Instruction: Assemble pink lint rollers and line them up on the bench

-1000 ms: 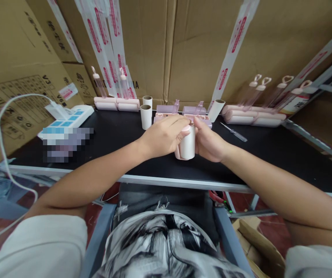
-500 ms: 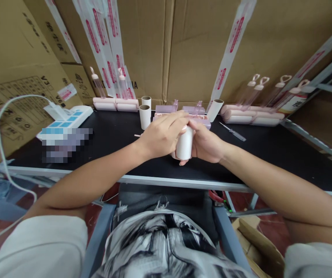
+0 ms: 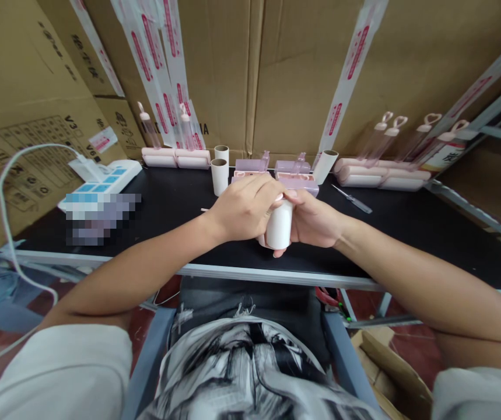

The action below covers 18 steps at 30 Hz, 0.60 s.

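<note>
Above the front part of the black table, both hands close around a white lint roller, its smooth paper side turned toward me. My left hand wraps over its upper left, fingers bent across the top. From the right, my right hand grips it with the thumb near the top; a fingertip shows under the lower end. A pale pink part peeks out behind the roll, mostly hidden by the fingers. Just beyond the hands lie pink and lilac lint roller parts, with small heart-shaped cutouts showing.
Two bare cardboard-core tubes stand left of the hands, and another tube leans at the right. A screwdriver lies on the right. Finished-looking pink rollers stand along the back. A power strip sits left. Cardboard walls the back.
Both hands and the lint roller have dropped slightly toward me. The grip looks nearly the same, and the things on the table stay put.
</note>
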Tool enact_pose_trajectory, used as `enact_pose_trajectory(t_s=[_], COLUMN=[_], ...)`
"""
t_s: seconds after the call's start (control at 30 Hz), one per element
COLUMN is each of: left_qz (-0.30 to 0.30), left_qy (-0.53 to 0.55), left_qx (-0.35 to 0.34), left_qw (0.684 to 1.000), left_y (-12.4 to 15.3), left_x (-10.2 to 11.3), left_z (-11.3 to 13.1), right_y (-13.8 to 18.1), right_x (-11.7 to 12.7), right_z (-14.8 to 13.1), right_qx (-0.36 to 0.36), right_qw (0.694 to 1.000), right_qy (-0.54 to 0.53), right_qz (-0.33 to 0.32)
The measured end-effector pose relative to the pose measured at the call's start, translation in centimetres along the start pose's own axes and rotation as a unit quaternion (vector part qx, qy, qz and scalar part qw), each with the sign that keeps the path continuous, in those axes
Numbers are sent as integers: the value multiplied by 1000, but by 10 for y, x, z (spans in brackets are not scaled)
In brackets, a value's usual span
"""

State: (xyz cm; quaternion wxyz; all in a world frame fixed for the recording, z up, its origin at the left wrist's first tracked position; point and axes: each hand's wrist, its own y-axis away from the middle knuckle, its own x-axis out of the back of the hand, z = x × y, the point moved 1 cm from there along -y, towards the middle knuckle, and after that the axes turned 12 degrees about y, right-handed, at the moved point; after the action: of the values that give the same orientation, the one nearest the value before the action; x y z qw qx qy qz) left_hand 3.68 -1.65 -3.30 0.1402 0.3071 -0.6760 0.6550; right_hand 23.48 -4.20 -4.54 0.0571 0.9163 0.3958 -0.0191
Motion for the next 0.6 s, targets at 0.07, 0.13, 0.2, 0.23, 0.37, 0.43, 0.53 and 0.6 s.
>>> enact_pose_trajectory(t_s=[0.07,0.13,0.2,0.23,0.37,0.43,0.53,0.6], left_qz=[-5,-2,8,13,21,18,7,-2], left_qy=[15,22,23,22,20,21,34,55], left_qx=[4,3,-1,-3,-5,0,21,36], left_qw=[1000,1000,1000,1000,1000,1000,999,998], left_y=[0,0,0,-1,-2,-2,-1,-1], left_x=[1,1,2,2,1,0,-1,-1], left_z=[-1,0,1,1,2,1,0,0], right_y=[1,1,2,2,0,-1,-2,-1], right_x=[0,-1,-2,-2,1,2,2,0], right_z=[0,-1,-2,-1,1,3,5,5], right_qx=[-4,-10,-14,-16,-24,-29,-36,-35], right_qw=[1000,1000,1000,1000,1000,999,999,999], right_qy=[1,2,1,0,-7,-11,-9,-1], right_qz=[-1,-3,-1,0,-4,-8,7,23])
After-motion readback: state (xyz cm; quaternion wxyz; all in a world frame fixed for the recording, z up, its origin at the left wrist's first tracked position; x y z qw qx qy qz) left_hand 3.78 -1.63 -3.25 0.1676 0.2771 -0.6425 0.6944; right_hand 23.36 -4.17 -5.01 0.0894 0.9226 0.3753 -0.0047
